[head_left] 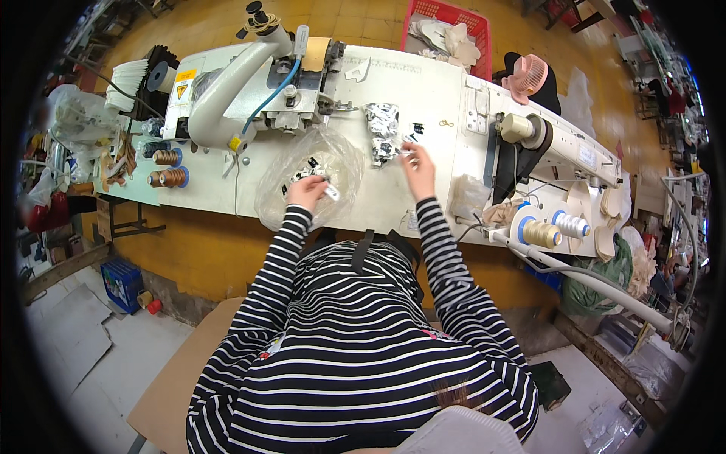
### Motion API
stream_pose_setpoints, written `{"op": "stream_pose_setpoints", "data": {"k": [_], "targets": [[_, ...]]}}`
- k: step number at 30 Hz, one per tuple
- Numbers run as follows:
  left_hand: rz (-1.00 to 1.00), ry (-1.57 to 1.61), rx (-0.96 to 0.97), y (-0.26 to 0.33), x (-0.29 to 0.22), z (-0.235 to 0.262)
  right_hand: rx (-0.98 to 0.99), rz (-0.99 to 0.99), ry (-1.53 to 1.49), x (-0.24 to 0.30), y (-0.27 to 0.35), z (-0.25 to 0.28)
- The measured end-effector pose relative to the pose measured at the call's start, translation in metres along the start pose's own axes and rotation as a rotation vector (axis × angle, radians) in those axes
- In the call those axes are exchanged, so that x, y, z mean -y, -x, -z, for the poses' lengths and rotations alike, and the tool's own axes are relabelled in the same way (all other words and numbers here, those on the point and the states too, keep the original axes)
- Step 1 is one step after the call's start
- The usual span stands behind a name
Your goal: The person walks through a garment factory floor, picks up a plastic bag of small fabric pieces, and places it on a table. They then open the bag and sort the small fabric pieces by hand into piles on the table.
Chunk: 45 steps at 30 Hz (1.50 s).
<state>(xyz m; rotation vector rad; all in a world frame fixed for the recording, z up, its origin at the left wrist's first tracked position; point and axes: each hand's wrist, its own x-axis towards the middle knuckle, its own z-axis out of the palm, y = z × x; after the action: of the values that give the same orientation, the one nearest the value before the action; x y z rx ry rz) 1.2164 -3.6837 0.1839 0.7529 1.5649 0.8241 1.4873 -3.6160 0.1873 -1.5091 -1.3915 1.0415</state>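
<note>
My left hand [305,192] is over a clear plastic bag [346,163] lying on the white table. Its fingers are closed on a small white piece [331,192]. Under and beyond those fingers, small black-and-white pieces [308,168] lie in the bag. My right hand [419,171] is closed in a pinch just right of a pile of small black-and-white pieces [383,125]; what its fingertips hold, if anything, is too small to make out. A few loose black pieces [417,129] lie beyond that hand.
A sewing machine [227,98] stands at the left, with brown thread spools [172,177] beside it. On the right are another machine [571,147], cream and white thread cones [538,230] and a pink fan [527,78]. A red crate [484,45] of pale pieces stands behind the table.
</note>
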Motion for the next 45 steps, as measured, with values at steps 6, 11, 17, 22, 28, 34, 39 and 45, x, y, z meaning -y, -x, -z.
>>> {"op": "stream_pose_setpoints", "data": {"k": [6, 11, 17, 22, 28, 34, 39, 45], "targets": [[0.027, -0.296, -0.166, 0.002, 0.039, 0.061, 0.069, 0.115, 0.697, -0.065, -0.075, 0.009], [-0.037, -0.128, -0.081, 0.015, 0.035, 0.058, -0.007, 0.169, 0.542, -0.092, -0.060, 0.011], [-0.072, -0.009, 0.054, 0.019, 0.017, 0.019, -0.235, -0.353, 0.083, -0.094, -0.011, 0.022], [-0.110, -0.112, 0.281, 0.015, -0.007, -0.032, -0.215, -0.577, -0.664, -0.049, 0.032, 0.034], [0.156, 0.164, 0.388, 0.023, -0.030, -0.097, 0.051, -0.566, -0.818, 0.023, 0.074, 0.012], [0.200, 0.229, 0.386, 0.017, -0.033, -0.082, 0.068, -0.543, -0.733, 0.049, 0.082, -0.002], [0.260, 0.369, 0.396, 0.012, -0.035, -0.043, -0.032, -0.547, -0.764, 0.047, 0.077, 0.002], [-0.007, 0.059, 0.164, 0.008, -0.031, 0.010, 0.043, -0.503, -0.731, 0.053, 0.071, 0.007]]}}
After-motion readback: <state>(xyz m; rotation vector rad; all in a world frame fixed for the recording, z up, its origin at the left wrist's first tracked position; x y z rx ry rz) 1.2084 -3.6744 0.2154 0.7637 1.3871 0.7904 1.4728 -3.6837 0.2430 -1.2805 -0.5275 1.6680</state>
